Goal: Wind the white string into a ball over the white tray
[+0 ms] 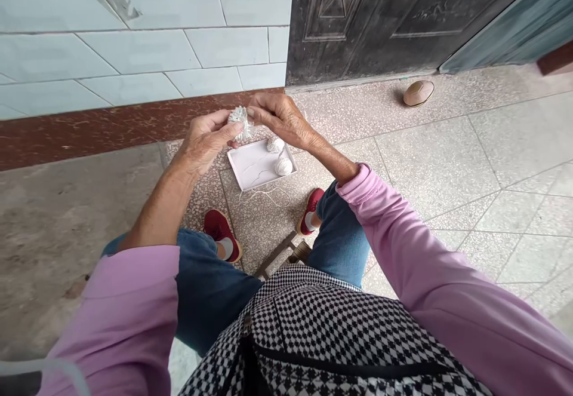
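Above a flat white tray (250, 169) on the floor, the left hand (206, 140) and right hand (278, 118) pinch a small white spiky thread bundle (240, 122) between fingers; it looks light, soft, best gripped at its middle.

A dark embossed door (380, 20) stands beside a pale tiled wall (143, 37) with a reddish-brown skirting band (89, 130). On the speckled terrazzo floor (470, 163), a round tan object (418, 92) lies near the door's foot.
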A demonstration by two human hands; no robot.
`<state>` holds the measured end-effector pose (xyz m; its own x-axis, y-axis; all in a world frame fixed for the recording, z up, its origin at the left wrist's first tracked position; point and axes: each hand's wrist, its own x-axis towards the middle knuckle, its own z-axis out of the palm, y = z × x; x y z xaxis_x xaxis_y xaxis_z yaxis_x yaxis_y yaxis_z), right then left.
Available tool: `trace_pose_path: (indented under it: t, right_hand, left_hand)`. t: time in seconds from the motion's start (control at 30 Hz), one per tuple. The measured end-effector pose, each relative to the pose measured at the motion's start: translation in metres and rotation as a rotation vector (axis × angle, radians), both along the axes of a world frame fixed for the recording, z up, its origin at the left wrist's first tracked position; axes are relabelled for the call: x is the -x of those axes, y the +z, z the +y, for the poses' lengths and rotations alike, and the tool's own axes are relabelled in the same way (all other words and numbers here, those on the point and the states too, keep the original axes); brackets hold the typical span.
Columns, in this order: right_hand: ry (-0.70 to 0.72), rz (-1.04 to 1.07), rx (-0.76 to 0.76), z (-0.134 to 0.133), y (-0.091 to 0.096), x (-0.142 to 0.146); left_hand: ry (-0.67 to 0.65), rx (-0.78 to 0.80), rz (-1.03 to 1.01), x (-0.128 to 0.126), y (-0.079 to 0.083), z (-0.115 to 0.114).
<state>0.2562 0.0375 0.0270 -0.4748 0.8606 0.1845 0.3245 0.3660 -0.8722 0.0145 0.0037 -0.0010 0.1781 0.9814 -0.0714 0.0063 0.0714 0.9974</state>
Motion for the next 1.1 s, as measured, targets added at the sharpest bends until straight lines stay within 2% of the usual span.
trace_pose_path:
  t: [0.17,0.23,0.3,0.43,0.53,0.67,0.83,0.9,0.97,1.1]
  right_hand:
    - [-0.010,0.000,-0.087,0.014,-0.003,-0.010]
    - [-0.009,-0.017,-0.102,0.019,-0.009,-0.013]
    - [-0.008,-0.027,-0.096,0.021,-0.016,-0.015]
    - [0.044,-0.013,-0.046,0.016,-0.030,-0.006]
    - [0.058,-0.076,0.035,0.003,-0.034,0.012]
    - [0.097,-0.181,0.112,-0.018,-0.032,0.029]
    - [0.201,-0.242,0.072,-0.031,-0.021,0.029]
    - [0.215,-0.216,0.041,-0.029,-0.014,0.024]
    - [0.174,-0.165,0.003,-0.023,-0.009,0.016]
    - [0.065,-0.084,-0.069,-0.007,-0.003,-0.001]
  left_hand:
    - [-0.235,0.020,0.063,-0.001,0.010,-0.009]
    - [-0.279,0.034,0.047,-0.003,0.015,-0.011]
    - [-0.218,0.032,-0.028,-0.006,0.017,-0.010]
    - [0.003,0.025,-0.179,-0.007,0.017,-0.001]
    - [0.063,0.047,-0.210,-0.004,0.014,0.004]
    - [0.139,0.022,-0.205,0.001,0.005,0.010]
    - [0.240,-0.053,-0.065,0.007,-0.009,0.018]
    - [0.231,-0.101,0.026,0.008,-0.011,0.018]
    - [0.184,-0.101,0.090,0.007,-0.009,0.015]
    - [-0.002,-0.007,0.076,0.008,-0.001,0.004]
